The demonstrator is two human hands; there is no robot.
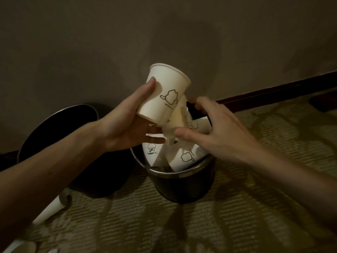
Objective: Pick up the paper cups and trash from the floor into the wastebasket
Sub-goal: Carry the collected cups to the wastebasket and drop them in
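I'm holding a white paper cup [164, 95] in my left hand [125, 128], thumb pressing one side and fingers curling round underneath near its base. The cup is tilting, mouth up and away from me, cartoon drawing facing the camera. It's hanging just above the near-left edge of the wastebasket [182, 173].

My right hand [218, 130] is hovering over the basket's mouth, fingers spread wide apart, thumb sticking out toward my left hand. A strip of crumpled paper [179, 115] is dangling between the two hands. It's blurred, so I can't tell whether my right fingertips are touching it.

The wastebasket is standing upright on the carpet [237, 216], dark-sided with a shiny metal rim. Inside, three printed cups are lying tilted against each other: one at the near side [186, 157], one at the left [151, 152], one peeking out under my right hand [198, 125].

A fallen cup [49, 210] is lying on its side on the carpet, partly hiding under my left forearm. Some white scraps [18, 248] are showing at the bottom-left corner, too cropped to identify.

A dark round tub [54, 132] is leaning beside the basket, left of it. The baseboard [273, 90] is running along the foot of the wall [164, 33] behind everything.
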